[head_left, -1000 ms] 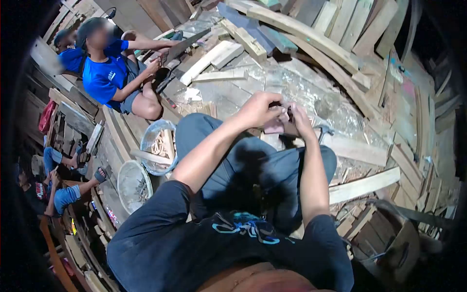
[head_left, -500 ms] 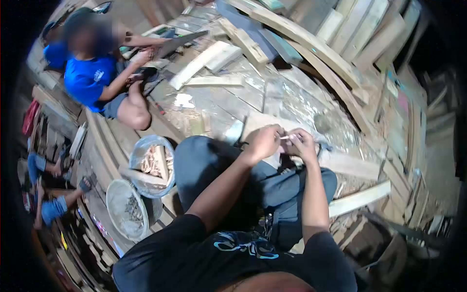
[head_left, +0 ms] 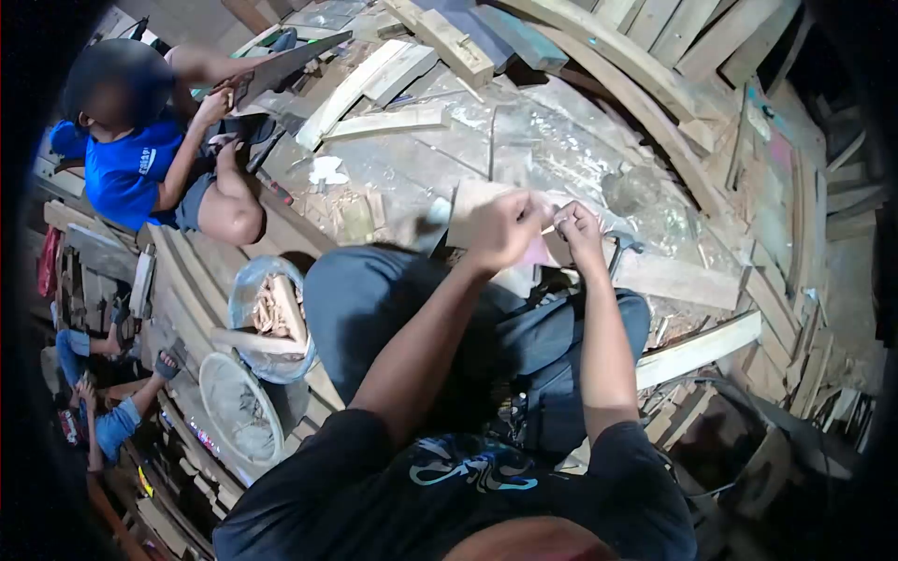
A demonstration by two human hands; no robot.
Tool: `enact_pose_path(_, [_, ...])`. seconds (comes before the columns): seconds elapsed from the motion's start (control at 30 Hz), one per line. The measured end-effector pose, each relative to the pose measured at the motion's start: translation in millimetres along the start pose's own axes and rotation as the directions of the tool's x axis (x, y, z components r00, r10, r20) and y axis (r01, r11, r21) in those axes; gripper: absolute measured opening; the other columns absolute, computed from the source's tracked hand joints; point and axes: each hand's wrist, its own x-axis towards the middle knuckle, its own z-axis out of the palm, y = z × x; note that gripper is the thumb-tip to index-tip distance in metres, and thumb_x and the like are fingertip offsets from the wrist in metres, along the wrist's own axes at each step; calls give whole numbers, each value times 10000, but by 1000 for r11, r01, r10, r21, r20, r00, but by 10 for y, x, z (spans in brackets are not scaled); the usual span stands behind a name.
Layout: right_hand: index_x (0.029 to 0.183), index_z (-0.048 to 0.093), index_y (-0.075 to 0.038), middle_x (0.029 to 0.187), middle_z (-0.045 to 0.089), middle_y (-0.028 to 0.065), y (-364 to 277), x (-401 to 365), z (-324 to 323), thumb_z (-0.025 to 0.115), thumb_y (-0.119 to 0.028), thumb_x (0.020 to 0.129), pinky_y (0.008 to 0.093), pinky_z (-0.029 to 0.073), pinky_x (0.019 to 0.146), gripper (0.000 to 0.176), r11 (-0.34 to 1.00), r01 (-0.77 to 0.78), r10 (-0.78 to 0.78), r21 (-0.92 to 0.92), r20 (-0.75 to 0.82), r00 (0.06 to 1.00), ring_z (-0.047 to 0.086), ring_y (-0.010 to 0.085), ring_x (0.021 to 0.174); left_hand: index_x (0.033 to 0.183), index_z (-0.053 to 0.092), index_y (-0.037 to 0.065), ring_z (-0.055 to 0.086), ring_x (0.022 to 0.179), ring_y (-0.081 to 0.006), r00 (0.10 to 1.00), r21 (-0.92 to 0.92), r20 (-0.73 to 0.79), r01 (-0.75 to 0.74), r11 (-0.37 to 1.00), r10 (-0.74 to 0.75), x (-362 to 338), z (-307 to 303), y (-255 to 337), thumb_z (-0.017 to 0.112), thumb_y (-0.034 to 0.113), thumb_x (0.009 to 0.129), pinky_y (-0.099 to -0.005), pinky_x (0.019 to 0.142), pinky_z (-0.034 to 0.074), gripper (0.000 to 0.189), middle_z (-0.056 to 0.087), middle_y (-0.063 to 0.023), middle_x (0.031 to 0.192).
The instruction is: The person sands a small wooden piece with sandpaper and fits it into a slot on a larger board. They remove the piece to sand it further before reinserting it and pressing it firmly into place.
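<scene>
My left hand (head_left: 510, 227) is above a light wooden board (head_left: 468, 208), its fingers blurred by motion. My right hand (head_left: 580, 227) is close beside it, with the fingers closed in a pinch; what they hold, if anything, is too small to make out. Just right of my right hand lies a hammer (head_left: 624, 245) with a dark head. Both hands are over my crossed legs, near a pale flat plank (head_left: 678, 280).
A blue bucket (head_left: 245, 351) with wood pieces and a grey bucket (head_left: 206, 383) stand at my left. A person in blue (head_left: 136, 173) holds a saw (head_left: 290, 65) at the upper left. Another person (head_left: 117, 421) sits lower left. Long curved beams (head_left: 627, 56) lie upper right.
The view has shifted, so the buckets and the other person appear further left. My hands have moved slightly apart, and the hammer beside my right hand shows more clearly.
</scene>
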Motion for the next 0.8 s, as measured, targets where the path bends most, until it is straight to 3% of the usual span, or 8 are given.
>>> enact_pose_path(0.07, [889,548,-28,767,574,-23,-104,-68,92,525,4,896,213,418,655,40,1000,0,-1,24,23,1000,517,42,717,911,664,14,537,602,-85,940,-620,326,293,728,-101,32,-78,37,575,123,948,-235,568,430,145,597,-15,696])
enact_pose_path(0.1, [892,552,-28,770,576,-24,-144,-110,107,531,-2,900,210,414,642,34,1000,-15,15,17,31,999,513,39,705,936,649,9,518,584,-74,936,-355,313,273,894,-161,-6,-81,104,563,100,947,-229,551,408,126,594,-20,692])
enact_pose_path(0.2, [905,569,-32,765,577,-25,-199,-202,86,556,-22,909,203,396,586,17,997,73,-71,-35,57,996,499,32,655,980,641,0,509,570,-71,983,-821,172,104,561,70,-143,-91,113,555,83,941,-222,546,390,125,593,-7,687])
enact_pose_path(0.23, [906,581,-41,764,585,-22,-187,-212,77,572,-33,905,209,397,562,12,999,29,-32,25,104,994,507,37,646,1030,640,12,541,619,-76,991,-814,128,77,575,49,-95,-98,25,543,56,927,-229,571,423,148,603,-18,712])
enact_pose_path(0.33, [875,592,-45,784,615,-14,-174,-263,81,600,-40,887,239,462,621,15,999,-39,37,10,145,989,564,68,692,1041,658,-10,610,661,-189,986,201,93,-154,967,138,-101,-38,-211,567,131,941,-320,655,504,195,652,-107,764])
enact_pose_path(0.53, [913,604,-21,738,598,20,-2,-319,224,602,-56,853,247,475,582,70,896,263,-240,-359,106,965,557,91,639,1118,631,-11,653,825,-214,980,290,157,-167,942,125,-150,262,-783,587,107,939,-345,751,515,218,686,-166,909])
enact_pose_path(0.67, [945,616,-9,750,601,28,-158,-383,296,571,-20,863,248,498,596,94,987,57,-47,-153,68,997,581,86,664,1118,653,-23,639,800,-165,973,-106,214,114,988,-89,-137,224,-793,640,71,905,-316,738,520,233,693,-114,887])
enact_pose_path(0.8, [982,623,-8,761,625,42,-168,-350,352,552,8,892,258,488,579,116,1000,-5,6,-14,63,998,595,105,650,1115,664,-24,621,780,-133,985,149,157,54,987,-77,-200,108,-458,657,9,860,-288,707,515,258,675,-76,835])
